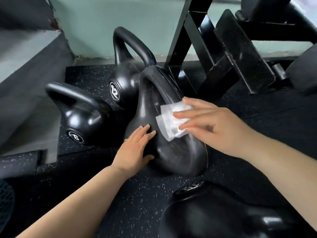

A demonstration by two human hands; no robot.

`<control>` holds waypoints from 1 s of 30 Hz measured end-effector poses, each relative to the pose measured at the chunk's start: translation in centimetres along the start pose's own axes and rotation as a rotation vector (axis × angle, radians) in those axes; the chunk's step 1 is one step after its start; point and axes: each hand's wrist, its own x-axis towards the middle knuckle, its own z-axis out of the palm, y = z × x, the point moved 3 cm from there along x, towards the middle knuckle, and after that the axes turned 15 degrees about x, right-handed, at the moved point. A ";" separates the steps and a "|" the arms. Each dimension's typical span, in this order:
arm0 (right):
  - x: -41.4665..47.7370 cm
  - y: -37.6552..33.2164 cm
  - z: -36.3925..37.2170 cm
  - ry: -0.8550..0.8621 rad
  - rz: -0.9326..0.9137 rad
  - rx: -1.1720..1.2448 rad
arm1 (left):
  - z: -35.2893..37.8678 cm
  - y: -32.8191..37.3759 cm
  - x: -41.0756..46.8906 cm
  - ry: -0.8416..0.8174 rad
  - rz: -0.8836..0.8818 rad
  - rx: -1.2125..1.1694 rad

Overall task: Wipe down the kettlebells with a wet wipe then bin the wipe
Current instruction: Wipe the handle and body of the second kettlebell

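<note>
A large black kettlebell (173, 152) lies tilted in the middle of the floor, handle pointing away from me. My right hand (211, 124) presses a white wet wipe (169, 121) flat against its upper side with spread fingers. My left hand (135, 150) rests flat on the bell's left flank, fingers apart, holding nothing. Behind it stands a kettlebell marked 12 (125, 79). To the left stands a smaller kettlebell (80, 115) with a round white number badge. Another kettlebell (214, 212) fills the near right foreground.
Black speckled rubber flooring (137, 194) covers the ground. A black steel rack frame (219, 54) rises behind and right of the kettlebells. A grey step or ledge (29, 69) runs along the left, and a pale green wall (103, 28) stands behind.
</note>
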 end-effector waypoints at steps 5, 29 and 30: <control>7.6 0.6 -0.4 0.115 0.047 -0.099 | -0.1 0.4 -0.2 -0.044 -0.021 0.021; 9.4 0.7 -0.9 0.104 0.061 -0.128 | -1.4 0.2 -0.5 -0.089 -0.017 -0.118; 10.5 1.2 -1.0 0.125 0.116 -0.088 | -1.3 0.2 -0.6 -0.097 -0.012 -0.110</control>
